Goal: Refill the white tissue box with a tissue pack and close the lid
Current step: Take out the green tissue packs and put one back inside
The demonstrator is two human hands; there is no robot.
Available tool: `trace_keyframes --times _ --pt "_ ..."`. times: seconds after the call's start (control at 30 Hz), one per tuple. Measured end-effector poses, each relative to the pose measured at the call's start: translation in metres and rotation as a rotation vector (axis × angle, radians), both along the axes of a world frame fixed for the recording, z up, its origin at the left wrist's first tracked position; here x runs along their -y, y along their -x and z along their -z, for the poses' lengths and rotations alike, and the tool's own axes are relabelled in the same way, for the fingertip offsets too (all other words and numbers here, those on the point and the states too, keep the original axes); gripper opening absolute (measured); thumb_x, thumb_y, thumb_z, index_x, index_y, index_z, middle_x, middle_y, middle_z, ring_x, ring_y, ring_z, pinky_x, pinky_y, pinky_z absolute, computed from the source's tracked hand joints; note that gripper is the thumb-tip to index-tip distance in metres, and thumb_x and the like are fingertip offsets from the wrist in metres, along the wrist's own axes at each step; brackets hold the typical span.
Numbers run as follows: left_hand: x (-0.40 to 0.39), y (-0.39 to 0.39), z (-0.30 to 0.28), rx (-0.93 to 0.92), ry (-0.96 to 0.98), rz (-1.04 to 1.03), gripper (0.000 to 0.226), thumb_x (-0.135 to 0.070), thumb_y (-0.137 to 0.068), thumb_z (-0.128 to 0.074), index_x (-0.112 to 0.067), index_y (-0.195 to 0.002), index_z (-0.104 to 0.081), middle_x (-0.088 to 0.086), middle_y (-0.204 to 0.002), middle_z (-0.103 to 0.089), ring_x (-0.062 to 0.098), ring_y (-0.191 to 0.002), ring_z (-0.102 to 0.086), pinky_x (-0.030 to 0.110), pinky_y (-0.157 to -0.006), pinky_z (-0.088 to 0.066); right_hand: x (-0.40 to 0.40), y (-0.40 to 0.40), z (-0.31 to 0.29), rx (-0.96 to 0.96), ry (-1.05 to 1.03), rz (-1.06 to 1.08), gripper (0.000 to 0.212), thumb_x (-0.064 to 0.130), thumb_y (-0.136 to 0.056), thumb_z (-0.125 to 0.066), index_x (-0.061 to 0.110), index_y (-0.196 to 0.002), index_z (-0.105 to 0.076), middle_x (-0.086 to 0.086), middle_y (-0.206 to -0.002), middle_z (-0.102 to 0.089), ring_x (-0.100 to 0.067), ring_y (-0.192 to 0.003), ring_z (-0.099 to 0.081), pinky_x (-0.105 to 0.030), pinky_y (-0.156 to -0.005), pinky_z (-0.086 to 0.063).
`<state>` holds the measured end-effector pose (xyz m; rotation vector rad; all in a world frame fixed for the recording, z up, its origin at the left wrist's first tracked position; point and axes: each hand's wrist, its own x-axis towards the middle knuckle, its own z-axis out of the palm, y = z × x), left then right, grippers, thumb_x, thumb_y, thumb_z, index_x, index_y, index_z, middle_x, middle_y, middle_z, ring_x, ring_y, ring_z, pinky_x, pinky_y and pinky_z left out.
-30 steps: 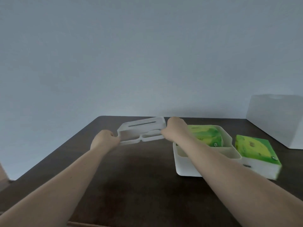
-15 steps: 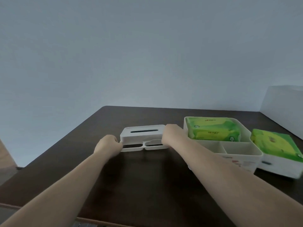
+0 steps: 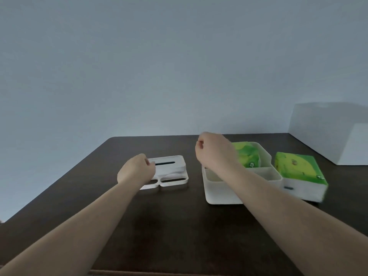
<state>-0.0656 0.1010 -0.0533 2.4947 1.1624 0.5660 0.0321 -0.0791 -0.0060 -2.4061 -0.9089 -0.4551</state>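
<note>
Lying flat on the dark, matt table (image 3: 179, 232) at the centre of the frame is the white plastic lid (image 3: 169, 173), a smooth rounded-corner slab with a raised half bearing a narrow dark slot and a lower half cut by two oblong openings; the left hand (image 3: 136, 171) rests on its left edge, fingers curled over the rim in a light hold; the right hand (image 3: 214, 151) hangs free above the table, loosely curled with nothing in it; right of centre stands the white tissue box (image 3: 223, 193), open-topped, smooth-walled and divided by thin partitions; a glossy green tissue pack (image 3: 247, 154) fills its far compartment, partly hidden by the right forearm; a second green-and-white pack (image 3: 300, 176) lies on the table just beside the box's right wall; a pale boxy shape (image 3: 328, 132) sits at the right edge of the frame; half a second ago both hands gripped the lid at either end; now the right one has let go and risen towards the box, while the lid lies fully settled.
</note>
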Motion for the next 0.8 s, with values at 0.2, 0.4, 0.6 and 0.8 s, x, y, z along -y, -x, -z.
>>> trace_keyframes --times 0.2,0.4,0.6,0.8 --pt "0.065 -0.052 -0.026 0.137 0.146 0.211 0.025 -0.038 -0.092 -0.049 -0.016 -0.092 -0.060 -0.005 -0.080 -0.059 0.021 -0.084 -0.058 0.028 -0.073 -0.042 0.085 -0.053 -0.007 -0.100 -0.064 0.350 0.035 0.019 -0.090 -0.046 0.017 -0.125 -0.054 -0.010 -0.121 -0.060 -0.033 -0.118 -0.047 -0.044 -0.091 -0.041" --pt "0.095 -0.093 -0.037 0.070 0.147 0.232 0.035 -0.047 -0.086 -0.050 -0.013 -0.091 -0.058 -0.001 -0.080 -0.059 0.022 -0.074 -0.055 0.030 -0.067 -0.043 0.140 -0.086 0.010 -0.422 0.052 0.550 0.051 0.032 -0.086 -0.050 0.024 -0.136 -0.039 -0.013 -0.138 -0.043 -0.036 -0.129 -0.035 -0.056 -0.102 -0.035" --pt "0.103 -0.108 -0.034 -0.056 0.128 0.150 0.035 -0.044 -0.080 -0.057 -0.011 -0.078 -0.046 0.001 -0.068 -0.051 0.021 -0.061 -0.050 0.026 -0.055 -0.034 0.159 -0.100 0.030 -0.594 0.223 0.566 0.086 0.070 -0.068 -0.060 0.032 -0.138 -0.028 -0.019 -0.142 -0.031 -0.041 -0.122 -0.038 -0.060 -0.097 -0.040" --pt "0.108 -0.111 -0.034 -0.108 0.070 0.144 0.047 -0.059 -0.081 -0.053 -0.013 -0.075 -0.057 0.002 -0.078 -0.060 0.024 -0.078 -0.059 0.029 -0.059 -0.040 0.160 -0.110 0.032 -0.629 0.311 0.543 0.108 0.069 -0.061 -0.065 0.043 -0.148 -0.006 -0.025 -0.152 -0.009 -0.046 -0.122 -0.041 -0.053 -0.096 -0.044"
